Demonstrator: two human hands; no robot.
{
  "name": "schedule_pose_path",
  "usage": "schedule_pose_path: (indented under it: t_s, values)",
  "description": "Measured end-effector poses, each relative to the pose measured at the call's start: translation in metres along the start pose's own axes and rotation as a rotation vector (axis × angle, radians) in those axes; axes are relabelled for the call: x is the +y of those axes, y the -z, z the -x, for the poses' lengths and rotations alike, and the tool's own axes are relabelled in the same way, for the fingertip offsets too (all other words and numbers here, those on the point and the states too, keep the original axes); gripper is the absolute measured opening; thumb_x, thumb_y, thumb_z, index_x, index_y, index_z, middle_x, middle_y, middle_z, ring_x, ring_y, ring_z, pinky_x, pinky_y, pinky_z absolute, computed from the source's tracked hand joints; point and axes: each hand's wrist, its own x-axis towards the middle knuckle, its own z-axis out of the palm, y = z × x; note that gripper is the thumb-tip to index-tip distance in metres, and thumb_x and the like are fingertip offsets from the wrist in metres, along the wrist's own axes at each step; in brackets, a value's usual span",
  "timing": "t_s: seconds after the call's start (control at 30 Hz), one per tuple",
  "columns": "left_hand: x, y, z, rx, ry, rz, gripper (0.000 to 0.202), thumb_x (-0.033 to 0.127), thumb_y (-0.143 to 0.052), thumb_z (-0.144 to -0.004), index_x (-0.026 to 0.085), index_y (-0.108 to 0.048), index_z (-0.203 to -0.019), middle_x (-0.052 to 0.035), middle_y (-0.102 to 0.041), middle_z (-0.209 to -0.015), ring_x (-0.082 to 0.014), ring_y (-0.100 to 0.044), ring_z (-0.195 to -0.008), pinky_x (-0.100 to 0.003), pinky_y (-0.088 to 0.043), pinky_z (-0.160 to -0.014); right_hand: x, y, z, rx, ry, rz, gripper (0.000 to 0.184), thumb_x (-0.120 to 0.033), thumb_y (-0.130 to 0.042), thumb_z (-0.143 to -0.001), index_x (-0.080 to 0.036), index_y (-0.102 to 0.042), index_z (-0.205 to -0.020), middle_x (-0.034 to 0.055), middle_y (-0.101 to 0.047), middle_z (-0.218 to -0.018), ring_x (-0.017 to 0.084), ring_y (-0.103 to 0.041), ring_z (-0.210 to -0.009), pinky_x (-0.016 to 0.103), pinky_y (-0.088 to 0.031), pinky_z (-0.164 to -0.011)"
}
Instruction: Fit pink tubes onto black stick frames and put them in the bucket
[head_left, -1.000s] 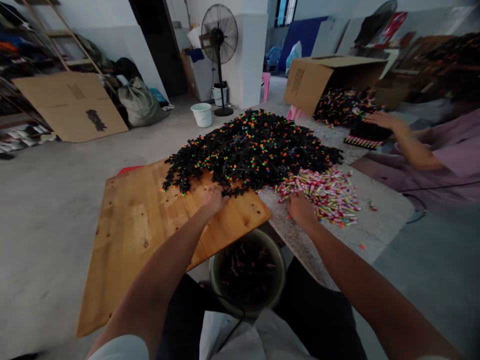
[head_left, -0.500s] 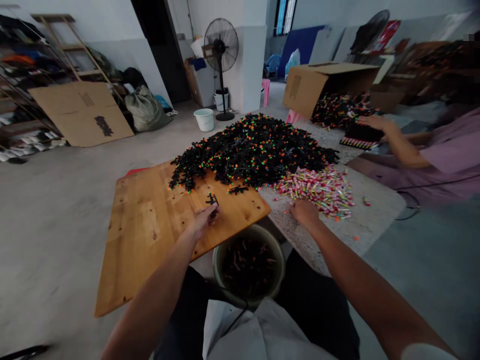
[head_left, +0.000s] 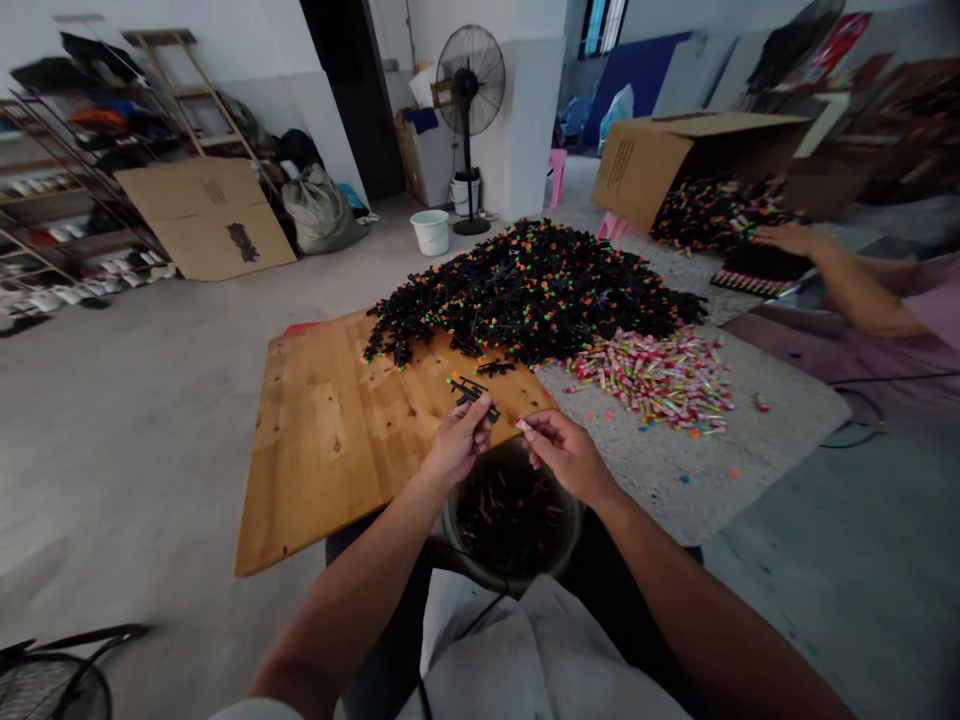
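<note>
Two piles share your bench [head_left: 750,435]: a black pile [head_left: 540,290] spilling onto the board [head_left: 337,440], and a coloured pile [head_left: 660,365] beside it. Above the bucket [head_left: 576,520], your left hand [head_left: 457,447] pinches a black part [head_left: 472,392] and your right hand [head_left: 564,455] pinches a pink stick [head_left: 519,424]. Best keep both grips steady and close.

The board [head_left: 330,440] lies bare across its near and left parts, free to cross. Its far right corner is blocked by the black pile [head_left: 532,290], which spreads over the table [head_left: 675,470] beyond. Just right of the pile, the candy heap [head_left: 652,365] fills the table's middle; a bare strip runs between it and the near edge. The left hand [head_left: 457,445], pinching a black piece [head_left: 474,393], and the right hand [head_left: 562,455], pinching a pink bit [head_left: 520,424], hang close over the open bucket [head_left: 454,520], with only a narrow gap between them. A co-worker's arm [head_left: 847,280] bars the far right.
</note>
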Motion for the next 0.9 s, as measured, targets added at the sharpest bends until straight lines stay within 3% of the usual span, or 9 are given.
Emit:
schedule_pose_path:
  t_s: [0.2, 0.47, 0.9]
  values:
    - [0.001, -0.014, 0.01, -0.009, -0.031, -0.066, 0.057, 0.064, -0.09, -0.065, 0.015, -0.067, -0.083, 0.0064, -0.053, -0.057, -0.0044, -0.04, -0.043, -0.02, -0.029, -0.039, -0.014, -0.013, 0.006, 0.04, 0.023, -0.075, 0.037, -0.055, -0.073, -0.091, -0.02, -0.069, -0.105, -0.0006, -0.068, -0.076, 0.013, -0.059, -0.058, 0.027, -0.049, -0.056]
    - [-0.002, -0.019, 0.013, 0.034, -0.052, -0.077, 0.058, 0.066, -0.089, -0.065, 0.014, -0.067, -0.074, 0.0011, -0.061, -0.063, -0.0067, -0.053, -0.049, -0.02, -0.037, -0.045, -0.015, -0.015, 0.01, 0.058, 0.027, -0.083, 0.035, -0.054, -0.075, -0.088, -0.021, -0.07, -0.1, -0.0003, -0.068, -0.075, 0.013, -0.059, -0.059, 0.028, -0.051, -0.056]
    - [-0.006, -0.02, 0.014, 0.059, -0.078, -0.086, 0.057, 0.066, -0.089, -0.065, 0.014, -0.073, -0.082, -0.0022, -0.068, -0.071, -0.0109, -0.061, -0.061, -0.02, -0.043, -0.051, -0.014, -0.016, 0.006, 0.051, -0.073, -0.276, 0.036, -0.052, -0.083, -0.081, -0.019, -0.072, -0.092, -0.0018, -0.067, -0.064, 0.012, -0.056, -0.046, 0.027, -0.047, -0.045]
